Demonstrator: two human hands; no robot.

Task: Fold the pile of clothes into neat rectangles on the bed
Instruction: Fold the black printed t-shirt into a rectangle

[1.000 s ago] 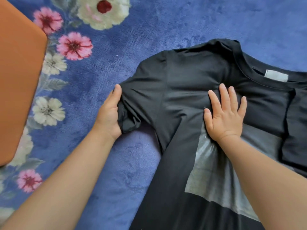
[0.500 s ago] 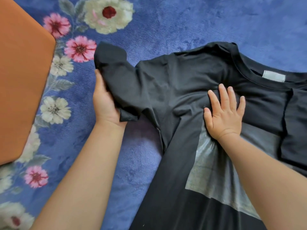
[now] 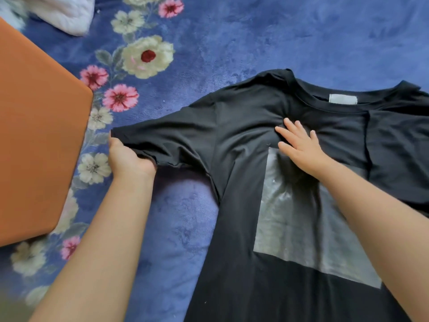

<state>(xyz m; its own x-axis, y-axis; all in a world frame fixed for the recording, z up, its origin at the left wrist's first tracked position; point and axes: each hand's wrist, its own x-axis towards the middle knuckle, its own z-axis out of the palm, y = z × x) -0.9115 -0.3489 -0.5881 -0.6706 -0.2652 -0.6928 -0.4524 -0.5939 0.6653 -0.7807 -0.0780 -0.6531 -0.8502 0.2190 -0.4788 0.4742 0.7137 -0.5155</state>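
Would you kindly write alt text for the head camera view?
A left hand grips the outstretched sleeve of a black T-shirt on a blue floral blanket, while the right hand presses flat on its chest.

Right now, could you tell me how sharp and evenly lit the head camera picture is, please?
In the head view, light is soft and even, with faint shadow under the right hand; the black T-shirt and left hand look fairly sharp; the white cloth at the top-left corner is blurred; the grey print shows mild sheen; wide-angle stretch enlarges the forearms near the bottom.
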